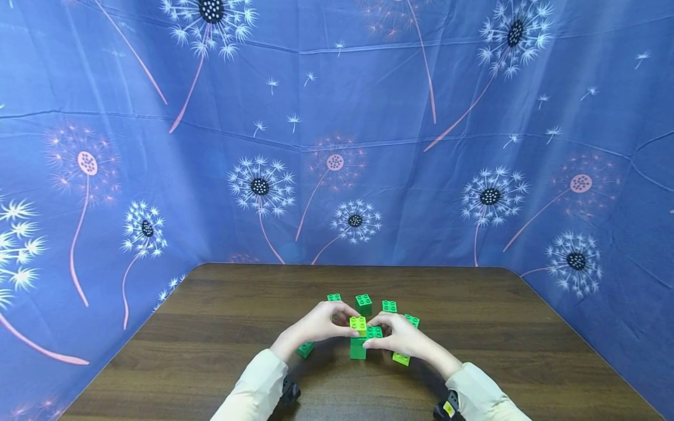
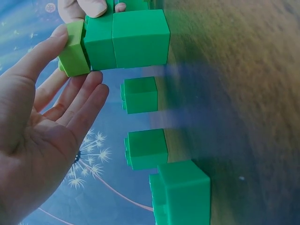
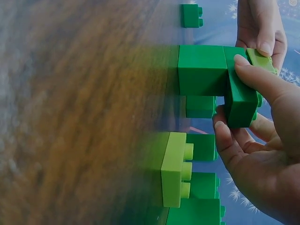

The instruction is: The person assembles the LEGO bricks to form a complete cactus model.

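Note:
A small stack of toy building bricks stands in front of me, with a large green brick (image 1: pixel 358 349) at its base. Across it lies another green brick (image 3: pixel 243 103), which juts out to the right past the base. My right hand (image 1: pixel 402 336) grips that overhanging end between thumb and fingers. On the left part of the same brick is a lime brick (image 1: pixel 357 325), pinched by my left hand (image 1: pixel 323 321). In the left wrist view the lime brick (image 2: pixel 75 49) leans slightly, with a thin dark gap along the studs under it.
Behind the stack are several loose green bricks, among them one at the back (image 1: pixel 363 304). Another green brick (image 1: pixel 305 349) lies to the left, and a lime brick (image 1: pixel 401 358) sits under my right wrist. The brown wooden table (image 1: pixel 237 304) meets a blue patterned cloth (image 1: pixel 411 234).

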Demonstrator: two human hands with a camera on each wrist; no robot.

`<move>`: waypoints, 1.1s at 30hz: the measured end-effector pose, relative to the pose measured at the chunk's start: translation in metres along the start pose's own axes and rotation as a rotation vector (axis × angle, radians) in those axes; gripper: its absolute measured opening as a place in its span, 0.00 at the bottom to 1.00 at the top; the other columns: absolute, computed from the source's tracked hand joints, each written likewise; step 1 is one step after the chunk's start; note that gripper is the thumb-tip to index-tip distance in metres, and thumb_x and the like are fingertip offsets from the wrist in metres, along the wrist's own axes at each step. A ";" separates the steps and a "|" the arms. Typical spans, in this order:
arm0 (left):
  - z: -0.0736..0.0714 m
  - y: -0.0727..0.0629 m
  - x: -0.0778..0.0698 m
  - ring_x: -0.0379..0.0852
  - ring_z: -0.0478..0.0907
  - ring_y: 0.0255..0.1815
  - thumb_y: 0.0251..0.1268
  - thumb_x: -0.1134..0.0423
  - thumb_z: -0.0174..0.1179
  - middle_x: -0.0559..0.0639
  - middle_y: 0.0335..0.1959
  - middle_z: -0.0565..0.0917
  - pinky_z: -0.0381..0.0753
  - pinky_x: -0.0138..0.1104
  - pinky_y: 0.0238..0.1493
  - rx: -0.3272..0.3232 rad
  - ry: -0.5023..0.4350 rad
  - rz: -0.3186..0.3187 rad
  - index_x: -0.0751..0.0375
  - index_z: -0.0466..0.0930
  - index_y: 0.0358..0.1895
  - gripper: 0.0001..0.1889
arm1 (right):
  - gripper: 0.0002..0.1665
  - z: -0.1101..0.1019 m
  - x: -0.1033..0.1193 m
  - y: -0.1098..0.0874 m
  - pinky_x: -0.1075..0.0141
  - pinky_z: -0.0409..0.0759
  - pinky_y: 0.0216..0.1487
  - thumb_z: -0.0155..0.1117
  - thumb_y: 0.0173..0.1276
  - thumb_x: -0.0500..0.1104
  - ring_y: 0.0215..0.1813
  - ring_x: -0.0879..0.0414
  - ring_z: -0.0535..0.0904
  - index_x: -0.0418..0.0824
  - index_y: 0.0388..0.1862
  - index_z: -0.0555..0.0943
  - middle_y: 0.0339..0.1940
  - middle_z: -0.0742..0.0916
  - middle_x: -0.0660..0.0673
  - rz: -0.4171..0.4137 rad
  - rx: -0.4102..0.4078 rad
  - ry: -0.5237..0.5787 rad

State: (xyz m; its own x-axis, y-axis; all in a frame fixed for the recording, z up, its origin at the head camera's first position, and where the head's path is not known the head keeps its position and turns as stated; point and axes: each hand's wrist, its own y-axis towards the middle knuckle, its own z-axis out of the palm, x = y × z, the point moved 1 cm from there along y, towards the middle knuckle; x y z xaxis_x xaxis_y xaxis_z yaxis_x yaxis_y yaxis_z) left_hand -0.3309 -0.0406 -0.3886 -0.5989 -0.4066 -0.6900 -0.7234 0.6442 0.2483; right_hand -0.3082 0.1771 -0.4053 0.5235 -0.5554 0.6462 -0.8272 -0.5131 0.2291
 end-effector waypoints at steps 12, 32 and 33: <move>0.001 0.000 -0.001 0.39 0.81 0.37 0.53 0.60 0.69 0.49 0.38 0.85 0.79 0.26 0.40 0.009 -0.018 0.001 0.58 0.82 0.47 0.17 | 0.28 0.001 0.001 0.000 0.71 0.75 0.31 0.70 0.56 0.53 0.29 0.68 0.74 0.36 0.48 0.80 0.37 0.83 0.49 0.008 -0.003 0.013; 0.003 0.002 0.000 0.37 0.80 0.35 0.54 0.60 0.69 0.50 0.36 0.85 0.78 0.28 0.39 0.019 -0.036 -0.004 0.59 0.81 0.45 0.16 | 0.25 -0.002 -0.004 -0.001 0.70 0.77 0.34 0.70 0.57 0.51 0.33 0.65 0.78 0.37 0.48 0.79 0.40 0.84 0.46 0.017 0.027 0.071; 0.003 0.002 0.000 0.37 0.80 0.35 0.54 0.60 0.69 0.49 0.36 0.84 0.78 0.27 0.39 0.018 -0.031 -0.004 0.59 0.81 0.45 0.16 | 0.25 -0.002 -0.004 -0.001 0.70 0.77 0.34 0.70 0.57 0.52 0.33 0.65 0.78 0.37 0.48 0.79 0.40 0.84 0.47 0.019 0.026 0.064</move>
State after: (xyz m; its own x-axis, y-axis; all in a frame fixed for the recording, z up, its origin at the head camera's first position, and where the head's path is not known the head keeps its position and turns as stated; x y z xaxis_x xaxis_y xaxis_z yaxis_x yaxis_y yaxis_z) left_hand -0.3315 -0.0374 -0.3899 -0.5849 -0.3889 -0.7118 -0.7190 0.6547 0.2332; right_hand -0.3101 0.1811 -0.4066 0.4929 -0.5229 0.6954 -0.8309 -0.5201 0.1978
